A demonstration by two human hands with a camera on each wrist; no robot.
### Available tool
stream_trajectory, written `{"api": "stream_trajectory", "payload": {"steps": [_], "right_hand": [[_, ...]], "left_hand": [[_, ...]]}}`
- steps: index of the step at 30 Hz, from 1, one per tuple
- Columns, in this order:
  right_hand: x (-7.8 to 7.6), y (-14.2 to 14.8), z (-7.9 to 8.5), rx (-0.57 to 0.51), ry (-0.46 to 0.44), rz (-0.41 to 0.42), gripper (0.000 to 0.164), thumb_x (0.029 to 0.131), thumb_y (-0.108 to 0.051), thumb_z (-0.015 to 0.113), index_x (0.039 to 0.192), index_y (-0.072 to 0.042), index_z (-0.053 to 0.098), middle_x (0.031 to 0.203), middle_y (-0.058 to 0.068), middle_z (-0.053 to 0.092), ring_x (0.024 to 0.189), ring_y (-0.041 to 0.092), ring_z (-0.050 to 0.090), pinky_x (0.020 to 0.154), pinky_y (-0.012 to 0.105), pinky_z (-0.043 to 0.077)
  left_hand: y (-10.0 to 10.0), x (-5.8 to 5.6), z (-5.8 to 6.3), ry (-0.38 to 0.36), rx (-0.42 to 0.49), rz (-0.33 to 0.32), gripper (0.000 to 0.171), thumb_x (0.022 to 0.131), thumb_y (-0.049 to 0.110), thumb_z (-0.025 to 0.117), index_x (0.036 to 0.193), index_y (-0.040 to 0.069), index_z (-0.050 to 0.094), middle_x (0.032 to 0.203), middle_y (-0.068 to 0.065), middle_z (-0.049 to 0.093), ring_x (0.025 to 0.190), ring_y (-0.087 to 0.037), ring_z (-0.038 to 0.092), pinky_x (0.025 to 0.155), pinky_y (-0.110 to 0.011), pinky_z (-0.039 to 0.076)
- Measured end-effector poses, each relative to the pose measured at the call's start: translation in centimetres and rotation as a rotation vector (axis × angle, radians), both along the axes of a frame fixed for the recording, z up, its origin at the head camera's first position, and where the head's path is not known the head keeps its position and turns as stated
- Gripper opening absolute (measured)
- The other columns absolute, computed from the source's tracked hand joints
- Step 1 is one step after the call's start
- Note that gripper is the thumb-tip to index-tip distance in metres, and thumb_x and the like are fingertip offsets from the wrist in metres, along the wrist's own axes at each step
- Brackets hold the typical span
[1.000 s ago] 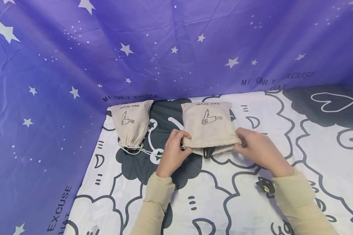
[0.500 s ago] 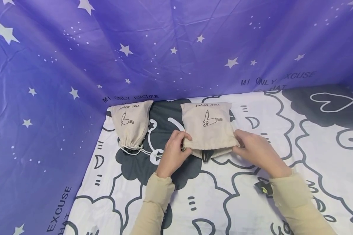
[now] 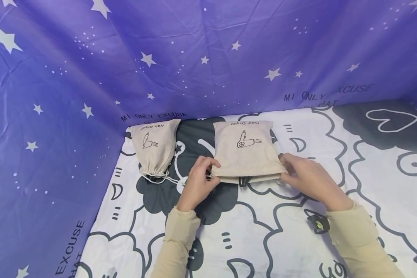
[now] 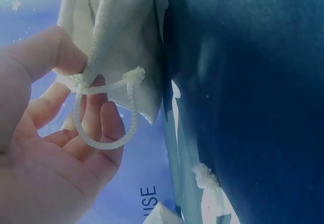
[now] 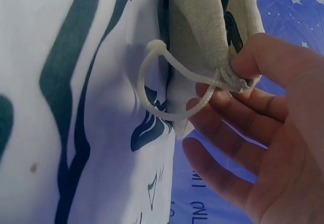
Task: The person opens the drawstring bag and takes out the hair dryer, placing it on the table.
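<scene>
A beige cloth drawstring bag [image 3: 248,158] printed "Hair Dryer" lies flat in front of me in the head view. My left hand [image 3: 196,185] pinches the left corner of its mouth between thumb and fingers. At the opposite corner, my right hand [image 3: 312,178] pinches the cloth too. The mouth gapes a little, and a ridged black piece [image 3: 243,181] pokes out of it; the rest of its contents are hidden. Knotted white cord loops hang from both corners: the left loop [image 4: 107,145] in the left wrist view, the right loop [image 5: 143,87] in the right wrist view.
To the left lies a second beige "Hair Dryer" bag [image 3: 154,148], its neck gathered and its white cord [image 3: 158,179] trailing right. A black-and-white printed cloth [image 3: 243,239] covers the surface. Purple star-patterned curtains [image 3: 194,69] rise behind and at the left.
Both hands keep their hold on the bag. The left hand has moved slightly left and the right hand slightly right, so the mouth is stretched wider and flatter. The black piece shows less.
</scene>
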State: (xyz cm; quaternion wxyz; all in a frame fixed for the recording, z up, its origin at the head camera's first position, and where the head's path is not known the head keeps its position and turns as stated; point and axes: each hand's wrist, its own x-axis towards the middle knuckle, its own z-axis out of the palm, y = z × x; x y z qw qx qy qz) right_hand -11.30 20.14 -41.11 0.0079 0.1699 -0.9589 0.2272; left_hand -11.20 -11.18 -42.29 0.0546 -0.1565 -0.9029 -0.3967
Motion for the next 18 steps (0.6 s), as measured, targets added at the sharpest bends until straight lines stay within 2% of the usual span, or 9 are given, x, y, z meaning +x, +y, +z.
{"api": "stream_trajectory", "payload": {"steps": [5,9,15,18], "right_hand": [[-0.1,-0.3,0.0,-0.003,0.016,0.002,0.017,0.079,-0.014,0.068,0.09,-0.018,0.055,0.072,-0.004,0.055,0.062,0.015,0.047,0.055,0.031,0.038],[-0.1,-0.6,-0.3,-0.004,-0.01,0.02,0.021,0.081,-0.018,0.071,0.086,-0.017,0.051,0.066,-0.005,0.049,0.059,0.014,0.044,0.052,0.029,0.035],[0.0,-0.5,-0.7,0.018,-0.031,0.031,0.024,0.081,-0.019,0.074,0.086,-0.016,0.051,0.068,-0.005,0.05,0.061,0.014,0.045,0.053,0.03,0.036],[0.0,-0.2,-0.7,0.025,-0.032,0.024,0.022,0.08,-0.016,0.074,0.089,-0.016,0.054,0.07,-0.005,0.052,0.063,0.014,0.046,0.056,0.032,0.038]], "left_hand": [[0.5,0.1,0.1,-0.011,0.002,-0.004,0.031,0.077,-0.003,0.067,0.104,0.012,0.064,0.093,-0.003,0.051,0.08,-0.018,0.054,0.073,-0.028,0.048],[1.1,0.1,-0.1,-0.029,-0.007,-0.018,0.029,0.081,0.0,0.067,0.107,0.012,0.063,0.094,-0.003,0.051,0.08,-0.019,0.055,0.072,-0.028,0.047],[0.8,0.2,-0.3,-0.043,-0.033,-0.018,0.031,0.08,-0.001,0.068,0.107,0.013,0.063,0.093,-0.004,0.051,0.08,-0.019,0.055,0.073,-0.027,0.046],[0.2,0.1,-0.3,-0.062,-0.014,-0.013,0.034,0.077,-0.004,0.067,0.107,0.012,0.063,0.094,-0.003,0.052,0.08,-0.019,0.055,0.073,-0.027,0.047]]}}
